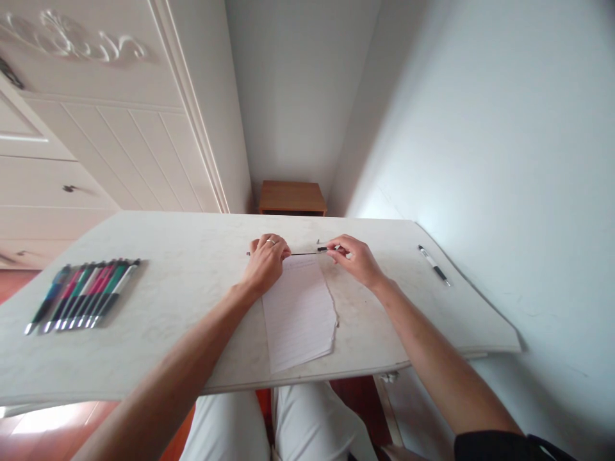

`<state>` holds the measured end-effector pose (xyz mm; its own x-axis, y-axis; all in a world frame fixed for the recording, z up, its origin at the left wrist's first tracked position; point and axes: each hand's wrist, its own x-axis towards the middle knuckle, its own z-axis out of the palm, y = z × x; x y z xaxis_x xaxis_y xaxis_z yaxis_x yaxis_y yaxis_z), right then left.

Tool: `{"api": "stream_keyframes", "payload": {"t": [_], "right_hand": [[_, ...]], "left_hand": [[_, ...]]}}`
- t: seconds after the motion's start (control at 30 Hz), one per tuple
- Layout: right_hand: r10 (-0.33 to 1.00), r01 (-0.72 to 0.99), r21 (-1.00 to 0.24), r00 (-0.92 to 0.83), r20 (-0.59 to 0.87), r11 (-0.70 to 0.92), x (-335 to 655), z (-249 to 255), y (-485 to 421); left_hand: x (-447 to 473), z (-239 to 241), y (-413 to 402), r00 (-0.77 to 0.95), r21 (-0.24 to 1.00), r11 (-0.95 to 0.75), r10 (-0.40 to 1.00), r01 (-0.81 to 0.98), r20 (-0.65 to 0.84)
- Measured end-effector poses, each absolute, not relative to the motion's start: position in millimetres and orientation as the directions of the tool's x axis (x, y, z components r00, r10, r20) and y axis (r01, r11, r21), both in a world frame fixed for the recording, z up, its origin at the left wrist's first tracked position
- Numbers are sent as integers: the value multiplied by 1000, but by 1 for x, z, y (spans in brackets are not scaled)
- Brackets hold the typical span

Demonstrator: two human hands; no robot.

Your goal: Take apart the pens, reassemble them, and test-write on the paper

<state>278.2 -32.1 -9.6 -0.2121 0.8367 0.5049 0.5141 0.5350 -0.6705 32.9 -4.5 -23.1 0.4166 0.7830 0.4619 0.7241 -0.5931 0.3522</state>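
My left hand point(266, 259) rests closed at the top left corner of a lined sheet of paper point(298, 314), gripping one end of a thin dark refill point(303, 253) that runs across the paper's top edge. My right hand point(353, 257) pinches a black pen part point(323, 248) at the refill's other end. The paper has a torn right edge and lies flat on the white table point(192, 301).
A row of several pens point(81, 294) in green, red and grey lies at the table's left. A single white and black pen point(434, 264) lies at the right. White cabinet at left, wall at right, a wooden stand point(292, 196) behind.
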Motion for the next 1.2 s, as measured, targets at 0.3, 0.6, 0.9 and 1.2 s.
{"api": "stream_keyframes", "payload": {"t": [0.3,0.6,0.9,1.2], "right_hand": [[836,497,-679,-229,499,541,278,-9,-33],[836,496,-677,-243,492,543,277,-9,-33],[829,485,-677,-254,498,555,274,-10,-34],[829,498,-666,-264,493,555,268,-11,-39]], "left_hand": [[32,-20,-7,393,363,-583,786,727,476],[33,-18,-8,409,382,-601,780,702,474],[34,-18,-8,411,375,-604,776,703,479],[39,-16,-16,425,357,-630,752,690,505]]}}
